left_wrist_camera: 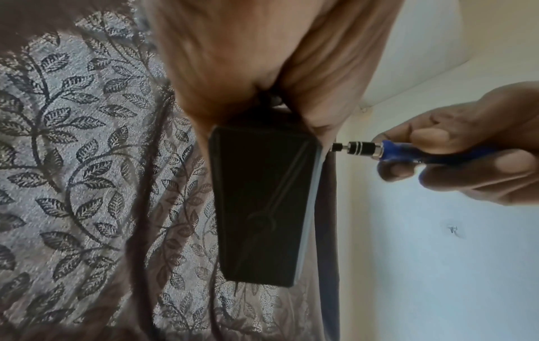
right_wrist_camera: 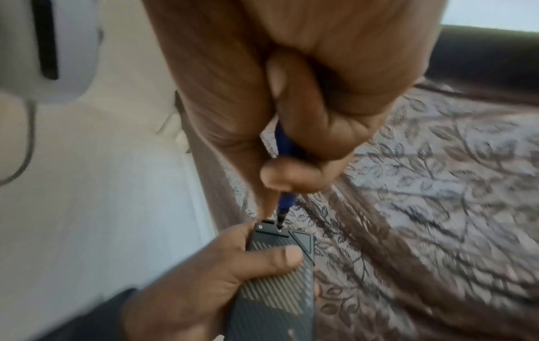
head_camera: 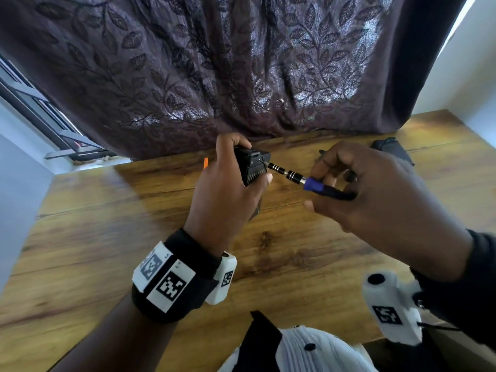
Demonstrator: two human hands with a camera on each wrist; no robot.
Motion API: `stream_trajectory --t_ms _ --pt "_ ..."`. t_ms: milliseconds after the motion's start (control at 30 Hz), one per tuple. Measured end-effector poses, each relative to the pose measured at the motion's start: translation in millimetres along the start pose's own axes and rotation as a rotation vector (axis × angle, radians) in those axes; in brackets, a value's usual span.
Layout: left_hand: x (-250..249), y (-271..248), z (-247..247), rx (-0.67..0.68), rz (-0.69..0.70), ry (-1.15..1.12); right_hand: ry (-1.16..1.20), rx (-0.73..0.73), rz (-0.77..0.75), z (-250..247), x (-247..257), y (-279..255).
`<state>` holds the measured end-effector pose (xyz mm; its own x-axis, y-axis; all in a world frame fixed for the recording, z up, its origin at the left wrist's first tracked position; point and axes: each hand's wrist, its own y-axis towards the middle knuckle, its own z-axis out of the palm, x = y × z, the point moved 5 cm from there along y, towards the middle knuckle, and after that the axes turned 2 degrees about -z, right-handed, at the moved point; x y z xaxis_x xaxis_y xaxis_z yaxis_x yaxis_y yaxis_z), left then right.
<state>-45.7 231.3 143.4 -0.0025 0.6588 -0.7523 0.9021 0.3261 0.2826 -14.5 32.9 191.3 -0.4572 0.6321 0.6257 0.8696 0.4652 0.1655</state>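
Observation:
My left hand point(head_camera: 228, 178) grips a slim black ribbed case point(head_camera: 252, 163) above the wooden table point(head_camera: 107, 224), thumb across its ribbed face point(right_wrist_camera: 280, 265). My right hand point(head_camera: 362, 183) holds a small screwdriver point(head_camera: 308, 182) with a blue handle and a black-and-silver shaft. Its tip sits on a screw at the case's end point(right_wrist_camera: 279, 228). In the left wrist view the smooth back of the case point(left_wrist_camera: 262, 203) hangs below my palm, and the screwdriver point(left_wrist_camera: 379, 150) comes in from the right.
A dark leaf-patterned curtain point(head_camera: 241, 63) hangs right behind the table. A second black object point(head_camera: 391, 149) lies at the back right of the table, and a small orange piece point(head_camera: 205, 162) shows beside my left hand. White walls stand left and right.

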Motion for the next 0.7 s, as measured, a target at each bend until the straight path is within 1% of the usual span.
stream_trajectory --t_ms 67,133,200,300,367,400,533,567,633,700 --pt "-0.2 1.1 -1.0 0.014 -0.011 -0.002 -0.146 -0.092 -0.091 -5.3 7.0 -0.9" --pt "-1.0 2.1 -1.3 0.027 -0.016 0.000 -0.243 -0.138 -0.188 -7.1 11.8 -2.5" --pt "-0.5 2.7 -0.3 0.043 -0.011 -0.001 -0.300 -0.156 -0.257 -7.0 13.9 -4.6" --pt "1.5 3.3 0.3 0.059 -0.010 -0.008 -0.340 -0.147 -0.294 -3.9 16.8 -5.2" --pt "2.3 3.7 -0.3 0.051 -0.010 -0.008 -0.309 -0.139 -0.273 -2.4 16.3 -3.0" --pt "2.8 3.7 -0.4 0.046 -0.007 -0.008 -0.271 -0.118 -0.227 -2.6 14.7 -0.4" --pt "6.2 2.2 0.2 0.064 -0.004 -0.025 0.061 0.099 0.015 -0.1 1.0 10.1" --pt "8.1 1.7 1.2 0.076 -0.019 -0.044 0.104 0.128 0.036 1.4 0.0 11.1" --pt "12.0 0.4 3.4 0.089 -0.058 -0.080 0.076 0.120 0.007 2.7 1.4 12.1" --pt "14.5 -0.3 4.5 0.078 -0.077 -0.091 -0.070 0.091 -0.043 3.6 4.8 9.8"
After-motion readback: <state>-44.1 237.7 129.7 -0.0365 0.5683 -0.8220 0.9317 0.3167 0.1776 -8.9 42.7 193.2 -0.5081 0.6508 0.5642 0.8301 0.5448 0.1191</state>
